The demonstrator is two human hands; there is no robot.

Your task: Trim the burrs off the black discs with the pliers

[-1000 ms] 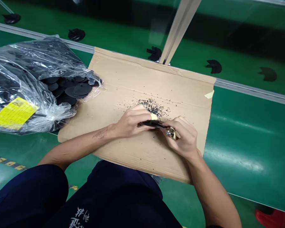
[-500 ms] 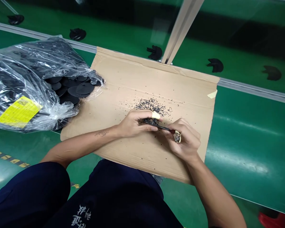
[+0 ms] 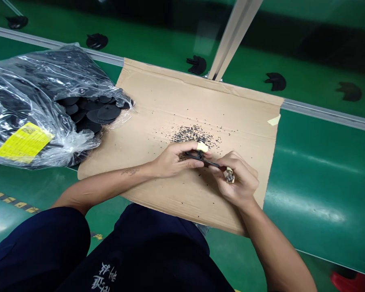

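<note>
Above the middle of the cardboard (image 3: 158, 89), the left hand (image 3: 182, 156) pinches a black part (image 3: 211, 163) between thumb and fingers; the right hand (image 3: 240, 178) clasps a metal-ended tool (image 3: 230, 176), its fingertips at the part's other end. Should the left pinch loosen under pressure, the tool might slip and nick a finger or the part. Compared with a second ago, the part slants more steeply over the cardboard, and more of the left thumb shows.
</note>
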